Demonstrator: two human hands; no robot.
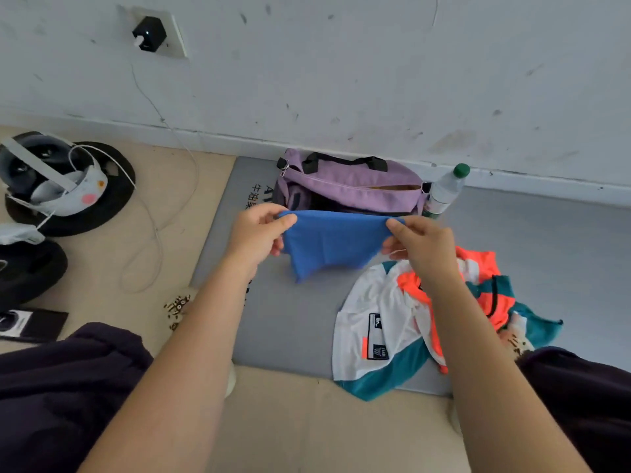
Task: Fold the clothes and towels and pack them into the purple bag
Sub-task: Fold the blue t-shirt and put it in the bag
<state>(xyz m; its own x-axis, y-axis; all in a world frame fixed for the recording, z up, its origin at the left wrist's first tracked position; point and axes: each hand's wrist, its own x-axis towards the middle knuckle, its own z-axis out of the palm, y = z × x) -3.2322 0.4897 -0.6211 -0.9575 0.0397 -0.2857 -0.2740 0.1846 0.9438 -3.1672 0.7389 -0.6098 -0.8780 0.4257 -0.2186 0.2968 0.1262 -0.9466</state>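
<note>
Head-camera view: a blue cloth (329, 245) is held stretched above the grey mat (290, 322), directly in front of the purple bag (348, 186). Its top edge is pinched at one end between thumb and fingers of the left hand (257, 233) and at the other end by the right hand (421, 245); the remainder hangs loose and uneven, so folding of this item is judged to be in hand, not finished.

Progress is judged as early to middle. One garment, a white, teal and orange sports shirt (392, 322), lies crumpled and unfolded on the mat, on the near right of the bag, partly hidden under the right forearm. Two items at least are therefore left to be folded and packed.

The purple bag rests at the far edge of the mat against the wall (375, 63), with its zip open. Dark contents are visible through the near opening (whether these are packed clothes or only lining and shadow cannot be told). No folded stack is seen beside the bag.

A clear plastic bottle with a green cap (445, 191) stands touching the right end of the bag; it is closed, and its fill level cannot be determined.
</note>
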